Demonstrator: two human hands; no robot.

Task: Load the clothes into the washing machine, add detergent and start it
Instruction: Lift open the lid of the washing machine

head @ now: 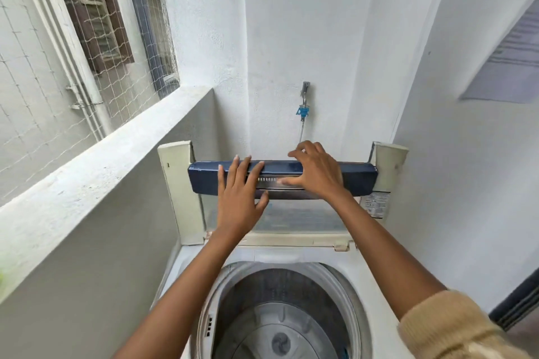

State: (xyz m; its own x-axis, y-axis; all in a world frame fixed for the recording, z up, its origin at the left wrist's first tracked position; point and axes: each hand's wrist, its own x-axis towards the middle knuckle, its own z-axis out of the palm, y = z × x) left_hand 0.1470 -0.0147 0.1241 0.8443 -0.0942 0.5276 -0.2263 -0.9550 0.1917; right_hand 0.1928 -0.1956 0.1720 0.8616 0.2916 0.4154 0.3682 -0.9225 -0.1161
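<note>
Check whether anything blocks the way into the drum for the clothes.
Nothing visible does. The lid stands raised at the back, the left hand flat against it and the right hand gripping its top edge. The drum below is uncovered and looks empty. No clothes are in view.

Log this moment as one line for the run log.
lid: folded up | left hand: flat on lid | right hand: grips lid's top edge | drum: no clothes visible
</note>
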